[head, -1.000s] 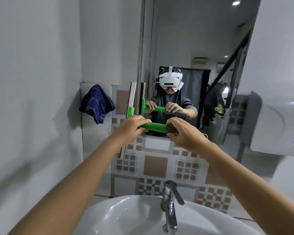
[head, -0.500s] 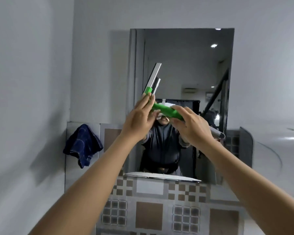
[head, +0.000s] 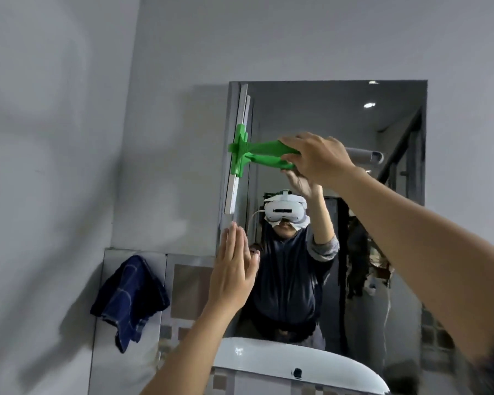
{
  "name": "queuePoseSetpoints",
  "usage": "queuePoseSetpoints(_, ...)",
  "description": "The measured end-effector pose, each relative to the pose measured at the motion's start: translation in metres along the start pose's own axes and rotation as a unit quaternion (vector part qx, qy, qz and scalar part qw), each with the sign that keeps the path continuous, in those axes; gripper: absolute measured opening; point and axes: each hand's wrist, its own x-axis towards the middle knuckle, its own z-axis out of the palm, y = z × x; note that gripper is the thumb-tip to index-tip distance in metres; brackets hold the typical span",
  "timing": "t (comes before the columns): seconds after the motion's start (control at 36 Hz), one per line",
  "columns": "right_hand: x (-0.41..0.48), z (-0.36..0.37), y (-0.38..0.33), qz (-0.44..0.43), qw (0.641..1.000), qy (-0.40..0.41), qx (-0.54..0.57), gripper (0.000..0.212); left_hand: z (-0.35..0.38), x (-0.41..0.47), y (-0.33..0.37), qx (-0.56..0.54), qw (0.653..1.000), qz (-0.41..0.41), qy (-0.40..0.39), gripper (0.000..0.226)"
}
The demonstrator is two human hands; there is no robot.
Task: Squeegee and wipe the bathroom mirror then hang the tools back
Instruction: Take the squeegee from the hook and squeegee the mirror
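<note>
Green squeegee (head: pixel 241 151) gripped by right hand (head: pixel 317 159) at mirror (head: pixel 382 132) upper-left edge; left hand (head: pixel 231 273) open, empty; suggest firm, even pressure sideways.

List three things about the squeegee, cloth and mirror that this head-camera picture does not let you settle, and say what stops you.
1. Squeegee: the right hand covers the handle's end, so its length and the grip are hidden.
2. Blue cloth: what it hangs from is hidden under its own folds.
3. Mirror: the left hand, both arms and the reflected sink cover its lower part, and the blade's contact with the glass is too blurred to judge.
</note>
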Motion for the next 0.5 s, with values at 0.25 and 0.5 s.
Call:
queuePoseSetpoints(0.25, 0.029, -0.006, -0.007, -0.024, 0.999, -0.010, -0.030, 0.036, 0.012, -0.001, -0.009, 0.011, 1.000, 0.007, 0.016, 0.070)
queuePoseSetpoints(0.5, 0.022, -0.017, 0.006, 0.001, 0.999, -0.042, -0.024, 0.034, 0.011, 0.000, -0.012, 0.023, 1.000, 0.014, 0.015, 0.069)
